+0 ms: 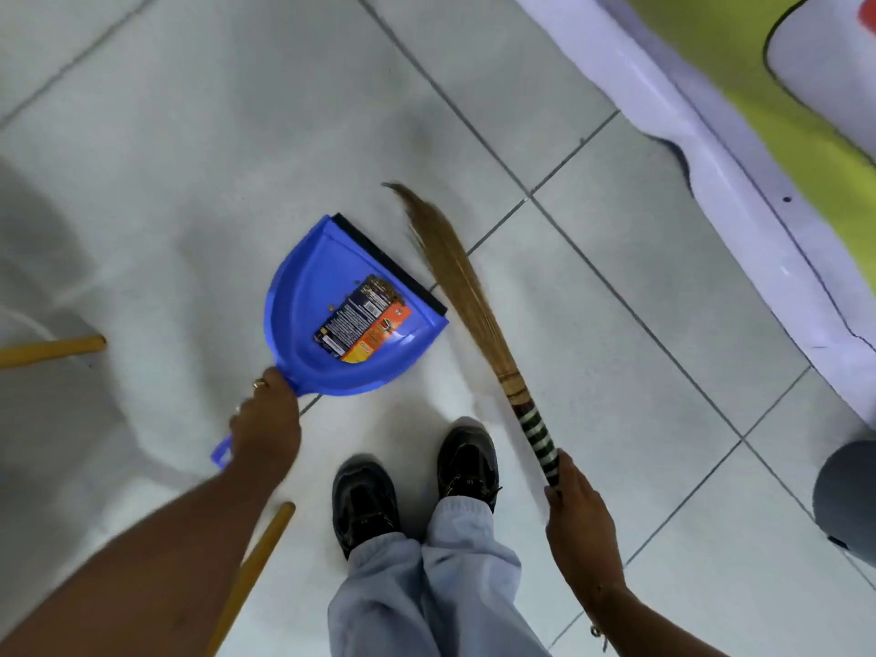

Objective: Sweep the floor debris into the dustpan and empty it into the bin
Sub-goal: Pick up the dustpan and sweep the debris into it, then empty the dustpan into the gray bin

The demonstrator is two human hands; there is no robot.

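Note:
A blue dustpan (303, 334) with a black rubber lip rests on the white tiled floor, its mouth facing right and away from me. Small brown crumbs (379, 289) lie inside it near a printed label. My left hand (265, 419) grips the dustpan's handle. My right hand (576, 509) holds the striped handle of a short grass broom (455, 272). The broom's bristles lie just to the right of the dustpan's lip, curving away from me.
My two black shoes (412, 490) stand just behind the dustpan. Two yellow wooden sticks (52, 349) reach in from the left and lower left. A white and yellow-green cloth edge (739, 173) runs along the right. A grey rounded object (848, 495) sits at the right edge.

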